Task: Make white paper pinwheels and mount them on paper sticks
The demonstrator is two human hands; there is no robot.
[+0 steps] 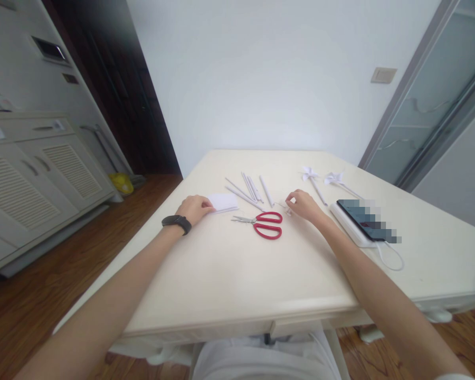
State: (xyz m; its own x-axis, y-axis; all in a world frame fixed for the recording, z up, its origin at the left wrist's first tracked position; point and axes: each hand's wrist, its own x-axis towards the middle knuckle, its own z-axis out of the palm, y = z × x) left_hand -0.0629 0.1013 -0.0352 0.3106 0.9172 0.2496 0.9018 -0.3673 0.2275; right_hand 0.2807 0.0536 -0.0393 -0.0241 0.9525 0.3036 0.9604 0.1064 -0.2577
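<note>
My left hand (196,208), with a black watch on the wrist, pinches the near-left edge of a small stack of white paper (224,202) lying on the table. Fingertips together, my right hand (303,205) is low over some small whitish bits (288,211); what it pinches is too small to make out. Between the hands lie red-handled scissors (261,224), blades slightly apart and pointing left. Just behind them are several rolled white paper sticks (250,189), with one thicker stick (266,191) apart to the right.
Two white paper pinwheels on sticks, one pinwheel (310,174) left of the other pinwheel (334,179), lie at the back right. A phone (360,219) rests on a white box (350,227), with a white cable (391,264) beside it. A white wall (277,79) stands behind the table (237,285).
</note>
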